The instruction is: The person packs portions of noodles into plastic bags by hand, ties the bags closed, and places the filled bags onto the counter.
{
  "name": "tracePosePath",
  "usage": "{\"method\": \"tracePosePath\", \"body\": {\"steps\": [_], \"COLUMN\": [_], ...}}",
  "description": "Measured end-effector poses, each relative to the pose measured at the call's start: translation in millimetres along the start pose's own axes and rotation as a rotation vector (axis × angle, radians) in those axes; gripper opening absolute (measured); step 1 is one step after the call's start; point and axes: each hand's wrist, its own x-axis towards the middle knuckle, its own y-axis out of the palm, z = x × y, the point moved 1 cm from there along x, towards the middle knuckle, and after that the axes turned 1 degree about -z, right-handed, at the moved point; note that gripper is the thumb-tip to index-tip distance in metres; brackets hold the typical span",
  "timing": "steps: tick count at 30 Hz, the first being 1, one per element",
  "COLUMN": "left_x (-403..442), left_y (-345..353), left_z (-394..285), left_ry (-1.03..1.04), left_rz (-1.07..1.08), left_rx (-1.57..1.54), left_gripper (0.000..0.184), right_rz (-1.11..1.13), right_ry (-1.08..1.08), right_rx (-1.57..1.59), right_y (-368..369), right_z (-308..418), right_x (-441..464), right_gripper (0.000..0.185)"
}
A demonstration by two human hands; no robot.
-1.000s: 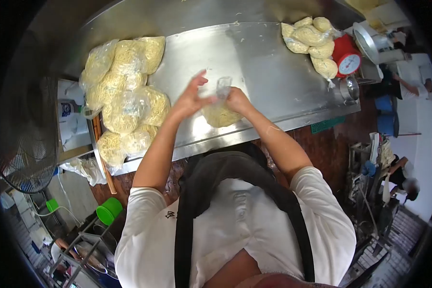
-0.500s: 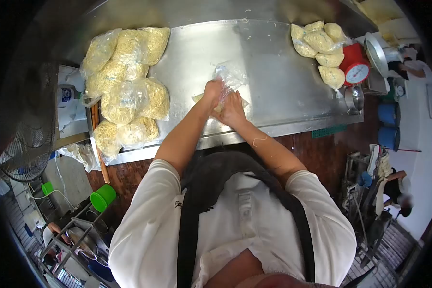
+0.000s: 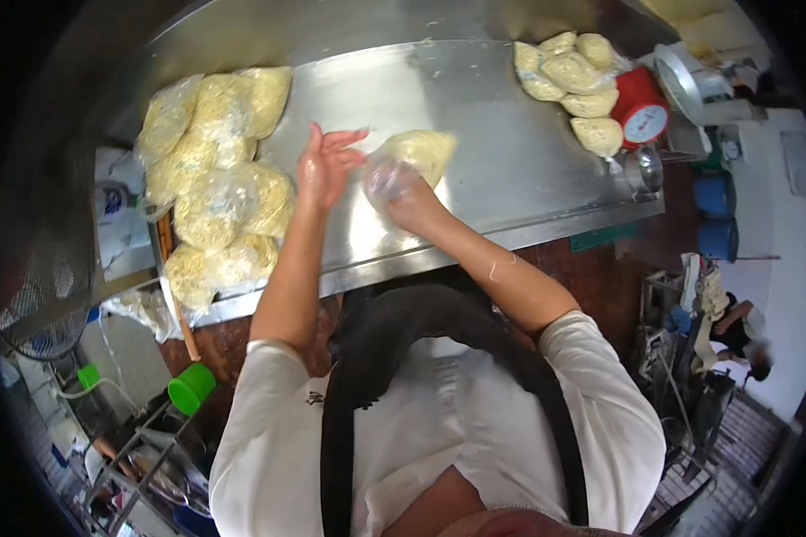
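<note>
My right hand (image 3: 407,201) is closed around the gathered top of a clear plastic bag of noodles (image 3: 428,152), which lies on the steel table (image 3: 493,116). The loose plastic at its neck is blurred. Just left of the bag, my left hand (image 3: 327,166) is raised with its fingers spread and nothing in it. Several large bags of noodles (image 3: 210,210) are piled at the table's left side. At the back right lie several smaller filled bags (image 3: 591,103).
A red scale (image 3: 643,112) with a metal pan stands at the right end, beside a metal bowl (image 3: 643,170). Below left are a green bucket (image 3: 191,387) and a fan (image 3: 45,295). Another person (image 3: 741,331) is at the far right.
Half a second ago both hands were together at the bag. Now my left hand has let go and moved left, opened, while the bag has swung round to lie beyond my right hand.
</note>
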Motion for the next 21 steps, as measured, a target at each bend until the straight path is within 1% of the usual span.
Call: {"method": "tracePosePath", "body": {"steps": [2,3,4,5,6,7,8,10,11,12,14,16,17,19,20,21], "left_x": [-3.8,-25.6,-50.7,-52.2,-44.1,-40.4,-36.1,-36.9,-40.7,-43.4,-50.7,-49.7,-43.3,-24.3,-17.1,-16.0], "left_y": [-16.2,43.2,107.9,117.4,103.7,113.6,123.7,100.2,88.0,85.3,89.3,81.3,76.0,45.4,34.1,30.6], "left_z": [-3.9,-9.6,-8.8,9.6,27.7,34.4,40.4,67.0,78.9,81.6,64.6,67.1,68.6,94.0,101.0,99.8], "left_ry": [-0.109,-0.186,-0.263,-0.264,-0.407,-0.393,-0.373,-0.262,-0.212,-0.020,0.013,0.236,0.358,0.361,0.369,0.305], "left_rz": [0.133,-0.061,-0.266,-0.279,-0.162,-0.222,-0.281,-0.188,-0.148,-0.106,-0.024,-0.015,-0.005,-0.014,-0.020,0.019], "left_rx": [0.200,0.210,0.216,-0.055,-0.291,-0.362,-0.435,-0.124,0.039,0.597,1.185,1.417,1.532,1.587,1.613,1.605], "left_gripper": [0.069,0.064,0.060,0.052,0.046,0.041,0.037,0.030,0.028,0.021,0.016,0.011,0.009,0.008,0.008,0.013], "right_rz": [0.035,0.049,0.089,0.139,0.190,0.104,0.140,0.220,0.224,0.227,0.232,0.246,0.212,0.131,0.104,0.082], "right_ry": [0.030,0.052,0.046,0.038,0.029,-0.106,0.075,0.440,0.526,0.614,0.784,0.955,0.710,0.226,0.254,0.279], "right_rx": [-0.362,-0.537,-0.525,-0.505,-0.482,-0.416,-0.178,0.311,0.304,0.300,0.289,0.264,0.091,-0.238,-0.212,-0.187], "right_y": [-38.8,-49.8,-52.2,-52.4,-52.8,-59.0,-67.4,-75.1,-70.8,-65.9,-56.6,-49.4,-39.0,-3.7,4.4,10.6], "right_z": [38.8,49.9,47.6,41.0,36.3,36.9,21.4,-14.6,-19.6,-27.4,-50.2,-73.4,-91.1,-120.8,-122.0,-120.1], "right_x": [31.3,36.1,28.7,15.4,3.0,-7.6,-24.5,-61.1,-62.9,-60.5,-46.6,-35.2,-30.0,-39.3,-43.5,-46.7], "right_gripper": [0.015,0.014,0.013,0.013,0.013,0.011,0.010,0.009,0.009,0.009,0.010,0.012,0.010,0.008,0.009,0.009]}}
